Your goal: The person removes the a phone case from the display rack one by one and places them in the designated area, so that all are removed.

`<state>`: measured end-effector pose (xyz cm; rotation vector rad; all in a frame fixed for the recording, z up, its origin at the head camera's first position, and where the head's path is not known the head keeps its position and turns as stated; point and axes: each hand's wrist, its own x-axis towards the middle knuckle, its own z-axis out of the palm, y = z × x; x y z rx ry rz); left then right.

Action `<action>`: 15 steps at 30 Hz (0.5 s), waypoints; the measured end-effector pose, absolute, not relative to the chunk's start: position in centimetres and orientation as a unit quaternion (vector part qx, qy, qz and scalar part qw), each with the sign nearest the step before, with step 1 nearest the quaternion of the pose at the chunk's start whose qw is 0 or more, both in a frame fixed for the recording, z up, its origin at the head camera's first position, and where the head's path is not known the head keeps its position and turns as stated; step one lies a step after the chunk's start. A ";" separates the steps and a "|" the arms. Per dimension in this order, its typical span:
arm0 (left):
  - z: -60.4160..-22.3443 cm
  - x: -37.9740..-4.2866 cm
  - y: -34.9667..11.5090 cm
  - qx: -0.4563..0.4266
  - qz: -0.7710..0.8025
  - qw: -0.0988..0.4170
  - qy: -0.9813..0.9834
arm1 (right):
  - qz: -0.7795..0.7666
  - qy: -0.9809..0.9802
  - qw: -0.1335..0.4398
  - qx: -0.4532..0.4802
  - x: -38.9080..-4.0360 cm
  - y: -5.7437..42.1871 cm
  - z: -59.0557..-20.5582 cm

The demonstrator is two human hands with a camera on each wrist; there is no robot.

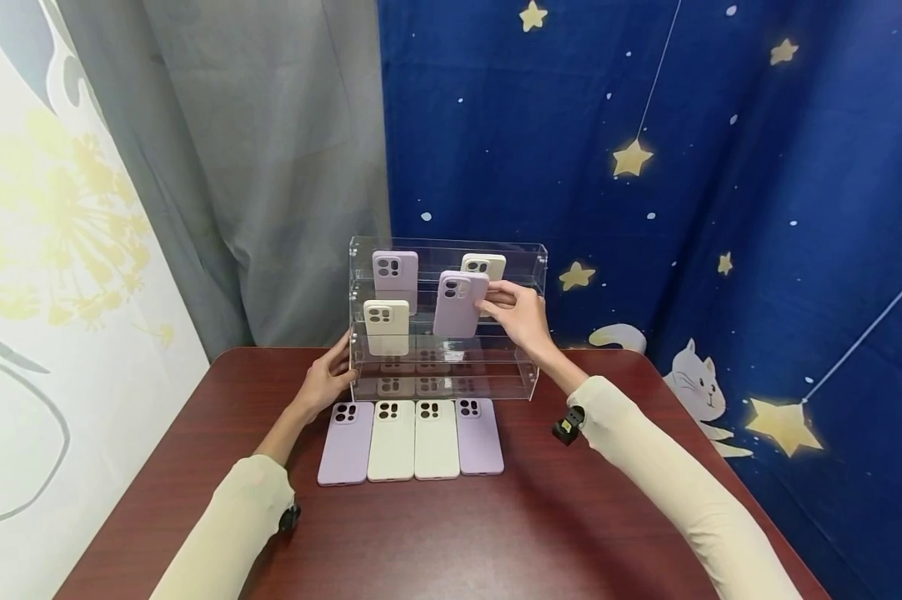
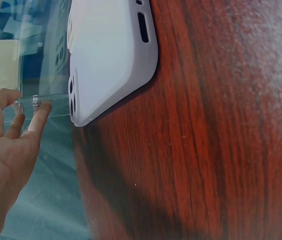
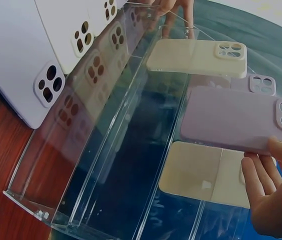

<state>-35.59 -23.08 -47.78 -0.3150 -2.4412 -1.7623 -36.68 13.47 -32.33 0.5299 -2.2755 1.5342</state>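
My right hand [image 1: 522, 317] pinches a lilac phone case [image 1: 458, 310] by its right edge, in front of a clear acrylic display rack [image 1: 488, 383]. See-through camera cutouts show on this case in the right wrist view. Partly behind it, a cream case [image 1: 484, 265] stands on the rack's right side. On the left side stand another lilac case [image 1: 396, 275] and, lower down, a cream case [image 1: 387, 329]. The fingertips of my left hand [image 1: 323, 383] touch the rack's left side panel; in the left wrist view they rest by its small metal fasteners.
Before the rack, cases lie in a row on the reddish wooden table [image 1: 451, 533]: a lilac one [image 1: 346, 446], two cream ones [image 1: 391, 442] and a lilac one [image 1: 481, 437] at the right end. Grey [image 1: 271, 167] and blue [image 1: 496, 133] curtains hang behind.
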 end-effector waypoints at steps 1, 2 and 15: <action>-47.8 -35.6 -23.1 -0.105 -0.581 0.057 -0.805 | 0.536 -0.805 0.174 0.185 -36.6 13.6 -32.3; -47.8 -35.6 -23.1 -0.106 -0.581 0.057 -0.805 | 0.530 -0.809 0.177 0.180 -36.5 13.8 -32.3; -47.8 -35.6 -23.1 -0.107 -0.581 0.059 -0.805 | 0.527 -0.815 0.166 0.176 -35.6 15.9 -32.5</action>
